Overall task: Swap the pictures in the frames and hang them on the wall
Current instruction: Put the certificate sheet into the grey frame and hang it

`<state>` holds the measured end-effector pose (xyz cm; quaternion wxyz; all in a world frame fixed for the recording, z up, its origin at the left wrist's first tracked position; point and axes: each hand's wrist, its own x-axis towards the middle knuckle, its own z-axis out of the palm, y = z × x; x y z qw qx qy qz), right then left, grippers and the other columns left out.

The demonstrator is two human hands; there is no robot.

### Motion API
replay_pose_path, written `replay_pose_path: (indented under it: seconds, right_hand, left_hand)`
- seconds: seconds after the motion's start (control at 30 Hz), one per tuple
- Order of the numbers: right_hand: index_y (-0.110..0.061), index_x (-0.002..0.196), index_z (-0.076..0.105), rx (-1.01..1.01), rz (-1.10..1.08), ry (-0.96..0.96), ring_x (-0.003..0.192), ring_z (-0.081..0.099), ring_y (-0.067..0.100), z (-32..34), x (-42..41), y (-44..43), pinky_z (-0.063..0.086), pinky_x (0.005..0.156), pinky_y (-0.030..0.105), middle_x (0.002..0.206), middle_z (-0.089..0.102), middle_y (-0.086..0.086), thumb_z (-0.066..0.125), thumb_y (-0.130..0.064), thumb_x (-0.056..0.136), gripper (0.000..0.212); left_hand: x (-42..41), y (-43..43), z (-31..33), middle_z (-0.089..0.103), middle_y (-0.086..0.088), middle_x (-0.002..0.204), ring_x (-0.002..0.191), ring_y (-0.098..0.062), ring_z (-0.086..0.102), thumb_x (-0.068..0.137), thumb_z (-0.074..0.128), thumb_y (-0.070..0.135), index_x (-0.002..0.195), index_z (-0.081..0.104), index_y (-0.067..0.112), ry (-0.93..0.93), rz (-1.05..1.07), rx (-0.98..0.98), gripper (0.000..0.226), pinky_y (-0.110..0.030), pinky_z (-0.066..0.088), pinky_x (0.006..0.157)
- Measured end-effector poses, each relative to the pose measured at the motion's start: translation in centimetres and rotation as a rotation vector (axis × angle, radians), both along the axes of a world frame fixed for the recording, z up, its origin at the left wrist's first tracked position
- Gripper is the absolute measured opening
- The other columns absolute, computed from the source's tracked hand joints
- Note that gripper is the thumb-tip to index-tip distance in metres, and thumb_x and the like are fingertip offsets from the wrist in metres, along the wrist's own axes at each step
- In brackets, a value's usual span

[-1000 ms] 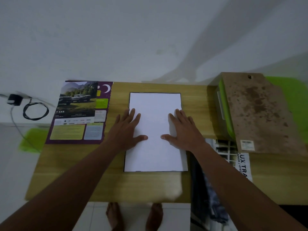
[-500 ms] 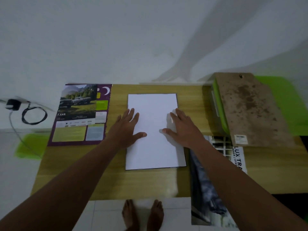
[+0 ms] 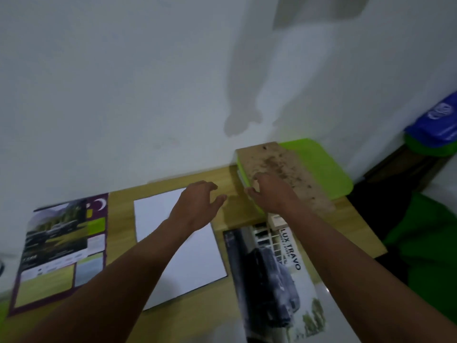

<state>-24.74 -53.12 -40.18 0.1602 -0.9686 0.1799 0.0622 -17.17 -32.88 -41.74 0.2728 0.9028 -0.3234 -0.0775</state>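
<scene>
The right hand rests with curled fingers on the near corner of the brown board, which lies on the green frame at upper right of the surface; whether it grips is unclear. The left hand hovers loosely open and empty over the white sheet at centre

1. From my end, only two arms showed: the left forearm and the right forearm, both bare as far as the view went.
2. The left hand and right hand were bare too, wrists included.
3. The feed was kinda blurry, so I couldn't make out nails or anything finer.
</scene>
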Motion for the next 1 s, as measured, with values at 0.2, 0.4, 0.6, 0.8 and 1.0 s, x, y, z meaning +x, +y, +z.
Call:
replay_pose_path:
  seconds: [0.2, 0.4, 0.6, 0.8, 1.0]
  right_hand:
    - [-0.005, 0.112, 0.063, -0.028, -0.132, 0.053, 0.110, 0.061, 0.036, -0.3, -2.5, -9.9, 0.049, 0.083, 0.038, 0.116, 0.065, 0.020, 0.059, -0.040, 0.093, 0.041]
    - [-0.004, 0.106, 0.059, 0.009, -0.192, 0.157, 0.108, 0.057, 0.037, -3.3, -4.0, -17.3, 0.047, 0.080, 0.038, 0.114, 0.056, 0.019, 0.058, -0.034, 0.090, 0.033]
    - [-0.009, 0.116, 0.058, 0.098, -0.248, 0.086, 0.108, 0.055, 0.037, -5.4, -3.8, -19.8, 0.051, 0.086, 0.043, 0.112, 0.057, 0.017, 0.066, -0.024, 0.083, 0.037]
    - [-0.003, 0.129, 0.056, 0.331, -0.366, 0.013, 0.103, 0.061, 0.037, -4.9, -3.3, -20.1, 0.055, 0.085, 0.047, 0.119, 0.063, 0.019, 0.076, -0.014, 0.076, 0.057]
    - [-0.005, 0.146, 0.039, 0.653, -0.386, 0.041, 0.066, 0.063, 0.024, -2.4, -3.8, -18.3, 0.053, 0.058, 0.034, 0.112, 0.069, 0.017, 0.085, 0.000, 0.072, 0.087]
  left_hand:
    - [-1.7, -9.0, -0.6, 0.063, -0.010, 0.127, 0.116, -0.025, 0.058, 0.090, 0.060, 0.045, 0.128, 0.060, 0.008, 0.121, 0.059, -0.020, 0.053, -0.037, 0.047, 0.097]
    - [-3.5, -14.8, -3.2, 0.064, -0.016, 0.123, 0.113, -0.031, 0.058, 0.088, 0.066, 0.034, 0.127, 0.059, 0.004, 0.182, 0.152, 0.059, 0.051, -0.035, 0.045, 0.093]
    - [-4.9, -17.6, -4.1, 0.064, -0.014, 0.122, 0.106, -0.028, 0.063, 0.082, 0.071, 0.017, 0.128, 0.057, 0.002, 0.270, 0.366, -0.047, 0.050, -0.034, 0.050, 0.089]
    - [-4.8, -18.1, -3.6, 0.066, -0.006, 0.111, 0.085, -0.019, 0.063, 0.076, 0.078, 0.008, 0.134, 0.051, 0.005, 0.530, 0.550, -0.252, 0.065, -0.030, 0.054, 0.073]
    - [-3.9, -14.7, -2.6, 0.072, -0.005, 0.103, 0.084, -0.017, 0.070, 0.070, 0.079, 0.000, 0.130, 0.052, 0.010, 0.670, 0.575, -0.386, 0.067, -0.033, 0.059, 0.068]
